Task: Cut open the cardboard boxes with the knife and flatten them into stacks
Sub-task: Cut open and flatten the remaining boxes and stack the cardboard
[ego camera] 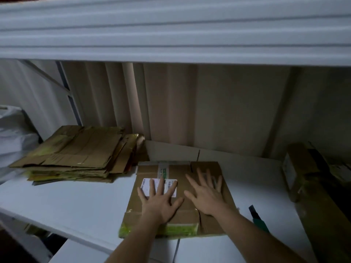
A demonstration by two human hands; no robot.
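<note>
Flattening step in hand: a cut box is pressed flat on the white surface by the left hand and right hand, both spread open, nothing gripped. Next move, as judged: transfer to the stack far left. Knife lies right, partly hidden behind the forearm. Right-hand boxes are too dim to make out.

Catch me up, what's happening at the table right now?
A person presses both palms, left hand and right hand, flat on a flattened cardboard box on the white table. The knife lies unheld to its right. A stack of flattened cardboard sits at back left, and an uncut box waits at right.
</note>
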